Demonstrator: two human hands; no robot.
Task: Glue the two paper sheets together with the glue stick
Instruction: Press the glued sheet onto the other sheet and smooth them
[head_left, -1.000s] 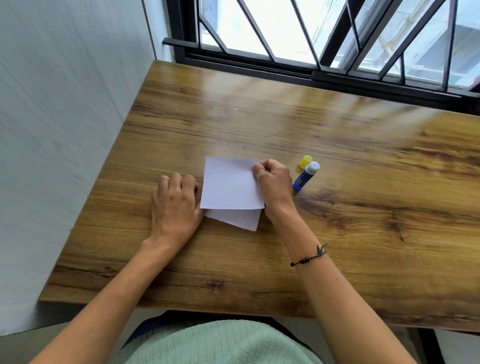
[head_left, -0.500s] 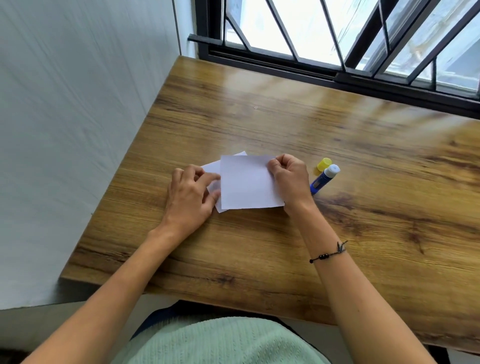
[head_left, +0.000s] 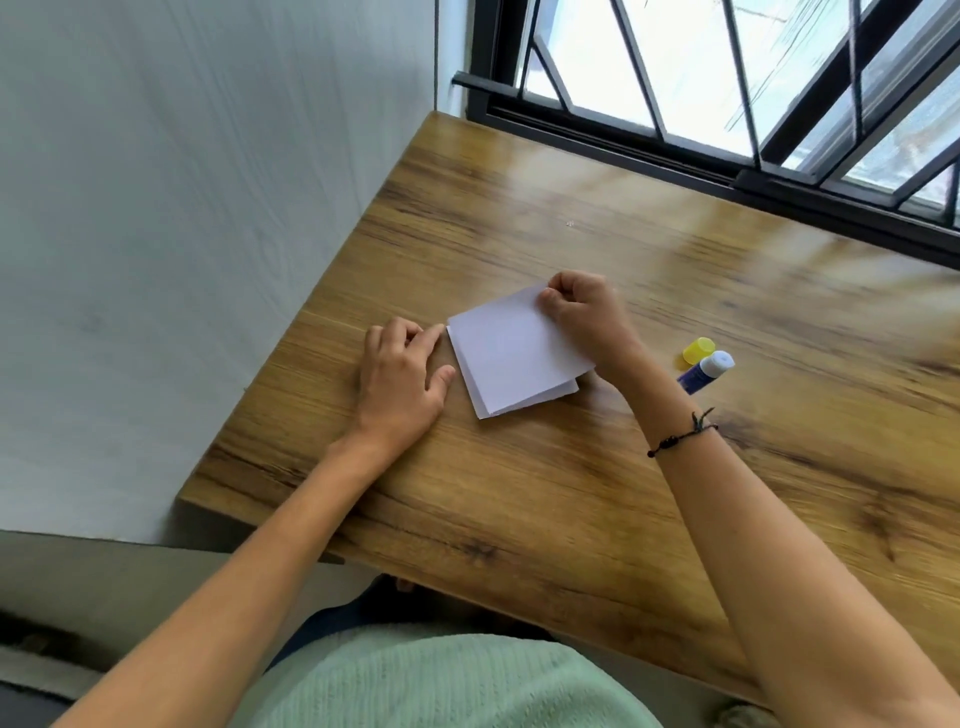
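Now the right hand (head_left: 582, 317) pinched the top paper sheet (head_left: 514, 353) by its far corner over the lower paper sheet (head_left: 566, 388), while the left hand (head_left: 402, 371), fingers relaxed, steadied the left edge. Squaring all edges before pressing looked wise. The uncapped glue stick (head_left: 705, 372) lay to the right.

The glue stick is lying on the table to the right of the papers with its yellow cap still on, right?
Not quite: the head view shows the glue stick uncapped, its yellow cap lying beside it. It does lie on the table, right of the papers.
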